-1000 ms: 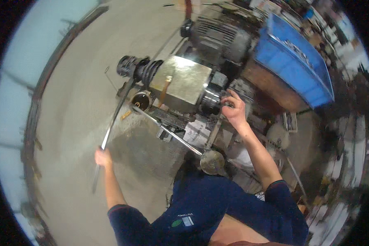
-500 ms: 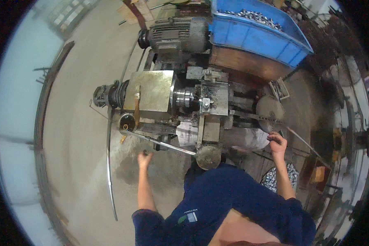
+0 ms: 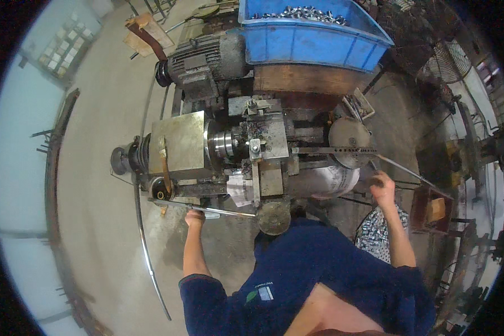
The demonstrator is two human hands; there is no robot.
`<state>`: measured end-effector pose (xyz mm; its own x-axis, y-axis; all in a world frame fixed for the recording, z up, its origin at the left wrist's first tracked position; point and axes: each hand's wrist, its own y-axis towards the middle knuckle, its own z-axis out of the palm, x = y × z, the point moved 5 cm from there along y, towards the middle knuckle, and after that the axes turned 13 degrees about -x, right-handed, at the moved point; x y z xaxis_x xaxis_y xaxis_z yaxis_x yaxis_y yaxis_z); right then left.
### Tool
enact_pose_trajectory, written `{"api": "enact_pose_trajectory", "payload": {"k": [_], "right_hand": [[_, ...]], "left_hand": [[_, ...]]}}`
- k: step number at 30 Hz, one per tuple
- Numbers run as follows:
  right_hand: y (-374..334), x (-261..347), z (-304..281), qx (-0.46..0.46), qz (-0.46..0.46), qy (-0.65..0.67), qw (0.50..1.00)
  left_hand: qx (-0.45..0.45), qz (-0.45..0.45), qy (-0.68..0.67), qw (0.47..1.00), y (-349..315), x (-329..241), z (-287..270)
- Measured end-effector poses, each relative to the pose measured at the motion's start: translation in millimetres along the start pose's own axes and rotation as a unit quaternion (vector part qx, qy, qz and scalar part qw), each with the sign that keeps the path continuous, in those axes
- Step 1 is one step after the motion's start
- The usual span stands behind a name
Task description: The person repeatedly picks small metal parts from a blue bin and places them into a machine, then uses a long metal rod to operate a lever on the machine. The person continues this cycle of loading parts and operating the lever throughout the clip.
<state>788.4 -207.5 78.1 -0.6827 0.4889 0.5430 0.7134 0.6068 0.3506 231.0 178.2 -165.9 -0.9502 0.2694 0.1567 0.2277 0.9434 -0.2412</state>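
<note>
In front of me stands a lathe-like machine with a worn metal headstock box (image 3: 179, 143), a shiny spindle (image 3: 224, 143) and a dark slide block (image 3: 271, 137). My left hand (image 3: 194, 217) is at the near side, right against a long shiny metal bar (image 3: 224, 210); its fingertips are partly hidden there, so I cannot tell whether they grip the bar. My right hand (image 3: 383, 189) is at the machine's right end, fingers curled, below the round metal disc (image 3: 348, 140). What is in it, if anything, is too blurred to make out.
A blue crate (image 3: 319, 46) of small metal parts rests on a wooden box (image 3: 297, 79) behind the machine, beside an electric motor (image 3: 207, 59). More shiny parts (image 3: 375, 235) lie low beside my right forearm. A brush (image 3: 163, 154) lies on the headstock. A fan (image 3: 445, 63) stands far right.
My left hand has moved up to the metal bar. My right hand has shifted slightly and its fingers look more curled. The whole view has turned, so the machine appears further left.
</note>
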Motion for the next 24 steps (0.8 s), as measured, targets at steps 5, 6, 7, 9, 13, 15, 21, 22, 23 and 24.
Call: {"api": "enact_pose_trajectory", "payload": {"k": [5,6,7,9,13,15,21,22,23,24], "right_hand": [[28,-114,-21,-0.037,0.034,-0.258,0.965],[29,-146,-24,-0.035,0.035,-0.298,0.953],[32,-160,-24,0.009,0.093,-0.331,0.939],[27,-198,-30,0.059,0.129,-0.378,0.915],[39,-198,-17,0.058,0.148,-0.404,0.901],[43,-200,-13,0.044,0.138,-0.406,0.903],[6,-177,-15,0.015,0.131,-0.393,0.910],[-6,-175,-16,0.041,0.173,-0.373,0.910],[-22,-179,-15,0.031,0.176,-0.353,0.918],[-40,-181,-10,0.022,0.177,-0.330,0.927]], "left_hand": [[-0.101,-0.024,-0.274,0.956,-16,31,-31],[-0.091,-0.055,-0.380,0.919,-14,33,-37],[-0.083,-0.091,-0.479,0.869,-17,39,-44],[-0.073,-0.152,-0.592,0.788,-23,30,-88],[-0.097,-0.251,-0.692,0.670,-38,30,-107],[-0.092,-0.273,-0.697,0.657,-37,26,-102],[-0.086,-0.283,-0.713,0.636,-45,6,-115],[-0.079,-0.281,-0.709,0.642,-46,-1,-119],[-0.071,-0.280,-0.705,0.648,-47,-7,-120],[-0.089,-0.302,-0.696,0.646,-46,-7,-114]]}}
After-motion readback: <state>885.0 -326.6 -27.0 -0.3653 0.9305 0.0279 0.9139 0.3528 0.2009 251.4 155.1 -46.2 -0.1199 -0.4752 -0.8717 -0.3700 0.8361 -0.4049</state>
